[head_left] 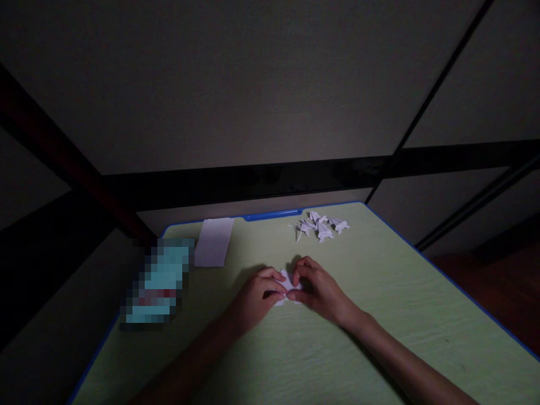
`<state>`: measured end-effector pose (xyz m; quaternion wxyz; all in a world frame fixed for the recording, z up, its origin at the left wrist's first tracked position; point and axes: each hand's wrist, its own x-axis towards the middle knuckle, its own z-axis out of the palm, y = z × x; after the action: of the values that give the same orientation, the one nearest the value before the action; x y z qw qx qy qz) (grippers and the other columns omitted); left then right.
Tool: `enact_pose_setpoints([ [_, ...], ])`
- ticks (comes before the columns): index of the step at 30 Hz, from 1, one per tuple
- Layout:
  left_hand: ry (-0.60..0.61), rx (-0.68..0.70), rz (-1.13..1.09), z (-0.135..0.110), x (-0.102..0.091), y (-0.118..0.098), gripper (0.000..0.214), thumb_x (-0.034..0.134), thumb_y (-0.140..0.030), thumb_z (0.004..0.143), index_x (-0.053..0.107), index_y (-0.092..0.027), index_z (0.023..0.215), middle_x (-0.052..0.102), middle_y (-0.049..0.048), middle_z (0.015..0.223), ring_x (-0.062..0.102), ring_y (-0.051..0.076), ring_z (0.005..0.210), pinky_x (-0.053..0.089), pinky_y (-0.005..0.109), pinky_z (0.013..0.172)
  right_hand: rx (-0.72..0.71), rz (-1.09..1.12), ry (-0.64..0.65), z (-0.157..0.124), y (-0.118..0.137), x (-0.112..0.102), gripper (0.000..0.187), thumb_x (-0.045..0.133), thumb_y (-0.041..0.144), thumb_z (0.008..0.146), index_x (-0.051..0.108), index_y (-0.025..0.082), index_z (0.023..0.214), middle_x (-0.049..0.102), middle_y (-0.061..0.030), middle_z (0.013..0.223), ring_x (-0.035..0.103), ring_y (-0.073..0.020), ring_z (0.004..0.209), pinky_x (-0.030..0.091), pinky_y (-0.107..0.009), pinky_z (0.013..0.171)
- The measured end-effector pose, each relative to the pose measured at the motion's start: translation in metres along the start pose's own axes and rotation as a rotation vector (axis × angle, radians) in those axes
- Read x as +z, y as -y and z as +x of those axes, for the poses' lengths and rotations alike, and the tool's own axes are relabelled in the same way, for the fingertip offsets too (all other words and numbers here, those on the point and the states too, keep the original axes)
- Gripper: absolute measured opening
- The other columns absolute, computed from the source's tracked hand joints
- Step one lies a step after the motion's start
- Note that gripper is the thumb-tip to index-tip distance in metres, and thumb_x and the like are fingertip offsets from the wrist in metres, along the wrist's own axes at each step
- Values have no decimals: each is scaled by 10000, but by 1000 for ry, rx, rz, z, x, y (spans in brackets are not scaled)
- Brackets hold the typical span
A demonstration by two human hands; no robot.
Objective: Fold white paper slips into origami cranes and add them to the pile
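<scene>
A small piece of folded white paper (286, 282) lies on the table between my hands, near the middle of the view. My left hand (259, 292) pinches its left side, with thumb and fingers closed on the paper. On the right side, my right hand (317, 287) holds it with the thumb low and the fingers curled above. The two thumb tips nearly meet at the paper's lower part. My fingers cover much of its edges, so its full shape is hidden.
Several folded white paper figures (324, 229) stand at the back right of the green table (400, 292). A stack of white paper (214, 242) lies at the back left. Beside it is a pixelated, turquoise rectangular object (158, 281). Cabinet panels rise behind the table's blue edge.
</scene>
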<state>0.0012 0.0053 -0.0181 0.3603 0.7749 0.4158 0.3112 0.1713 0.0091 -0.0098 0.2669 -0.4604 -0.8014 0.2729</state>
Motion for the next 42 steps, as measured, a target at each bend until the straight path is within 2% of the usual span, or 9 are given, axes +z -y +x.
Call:
enact_pose_setpoints([
  [5, -1, -7, 11, 1, 0, 0, 182, 578, -29, 642, 677, -174, 688, 608, 40, 836, 561, 158, 835, 441, 276, 745, -29, 104, 22, -2, -5, -3, 113, 629, 155, 664, 518, 170, 670, 464, -21, 794, 473, -148, 717, 383, -252, 617],
  [11, -1, 32, 77, 0, -2, -1, 157, 581, -56, 656, 683, -170, 693, 625, 49, 850, 576, 163, 822, 457, 276, 736, -8, 102, 14, -2, -5, -3, 140, 640, 132, 646, 506, 170, 660, 466, -17, 782, 471, -146, 701, 378, -248, 599],
  [13, 26, 94, 167, -3, -4, 2, 167, 557, -72, 692, 682, -177, 728, 626, 58, 905, 570, 164, 851, 454, 285, 756, -18, 108, 19, -1, -7, -3, 142, 649, 142, 640, 510, 167, 649, 464, -18, 781, 474, -146, 701, 381, -249, 602],
  [18, 94, 346, 442, -13, -6, 7, 222, 460, -160, 793, 626, -213, 930, 587, 66, 1058, 478, 188, 1033, 401, 349, 865, -48, 118, 8, -2, -9, -2, 127, 631, 185, 670, 512, 165, 631, 471, -32, 799, 478, -157, 748, 393, -264, 640],
  [20, 92, 388, 506, -15, -4, 4, 238, 433, -164, 808, 599, -204, 975, 576, 71, 1071, 457, 189, 1054, 395, 358, 875, -60, 117, 8, -3, -9, -2, 125, 624, 198, 678, 511, 167, 634, 474, -33, 801, 477, -158, 754, 397, -269, 653],
  [26, 92, 313, 586, -15, -3, -12, 254, 430, -81, 770, 632, -191, 879, 591, 84, 1022, 515, 210, 931, 441, 390, 791, -62, 74, 28, -4, -3, -5, 90, 607, 179, 690, 523, 169, 658, 474, -34, 808, 482, -160, 774, 402, -275, 679],
  [32, 153, 334, 480, -19, -12, -3, 388, 396, 7, 696, 605, -190, 956, 528, 69, 1162, 430, 181, 1105, 374, 346, 924, -72, 53, 38, -4, -3, -4, 79, 601, 177, 695, 528, 168, 665, 470, -33, 819, 486, -157, 782, 404, -274, 685],
  [42, 171, 389, 600, -19, -10, -1, 279, 390, -27, 749, 604, -145, 883, 538, 106, 1149, 426, 185, 1119, 368, 329, 941, -32, -14, -2, -3, 1, -1, 110, 640, 172, 635, 530, 169, 635, 477, -33, 810, 479, -165, 767, 401, -287, 674],
])
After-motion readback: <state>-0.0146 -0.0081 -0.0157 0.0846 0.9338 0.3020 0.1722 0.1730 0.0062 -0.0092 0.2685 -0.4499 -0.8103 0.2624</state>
